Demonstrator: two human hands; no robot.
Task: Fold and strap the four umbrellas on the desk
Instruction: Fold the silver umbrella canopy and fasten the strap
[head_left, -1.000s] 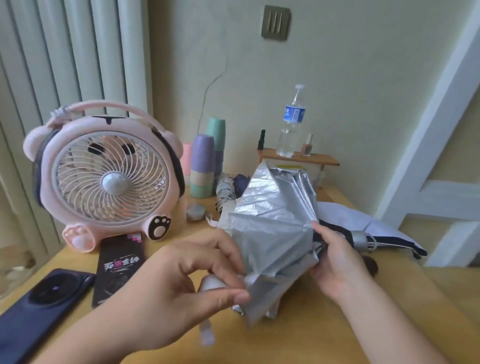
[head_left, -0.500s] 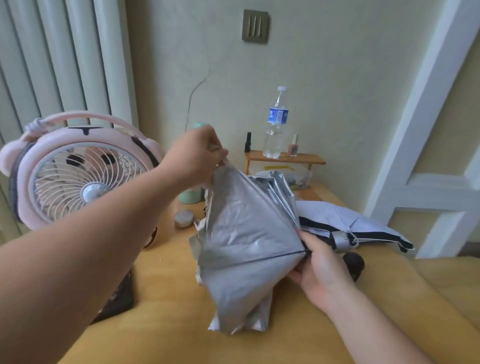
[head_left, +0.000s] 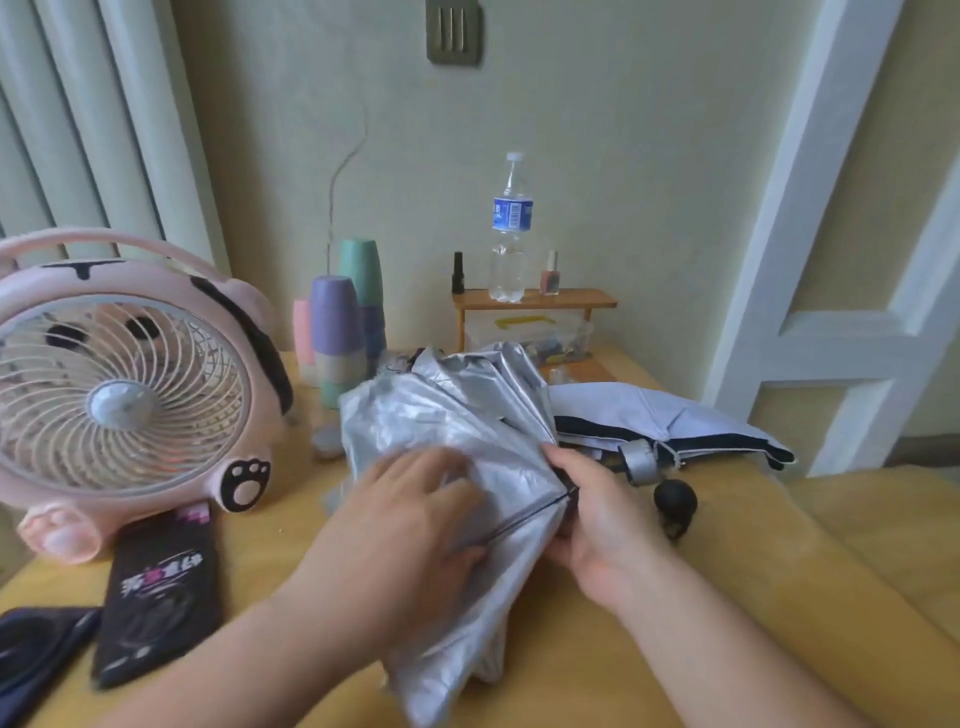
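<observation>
- The pink fan (head_left: 124, 395) and the black case (head_left: 161, 587) before it block the left side of the desk (head_left: 727, 561).
- The stacked cups (head_left: 337, 332) and a small shelf (head_left: 535, 300) line the back.
- The silver umbrella (head_left: 452, 431) fills the middle, with the white umbrella (head_left: 665, 415) just behind it.
- Bare desk shows front right.

The yellow wooden desk (head_left: 753, 561) carries a pink fan (head_left: 124, 395) at the left, with a black pack (head_left: 161, 587) and a dark phone (head_left: 36, 654) just before it. Stacked cups (head_left: 337, 332) and a small wooden shelf (head_left: 535, 300) stand at the back. A white umbrella (head_left: 665, 415) lies at the right.
</observation>
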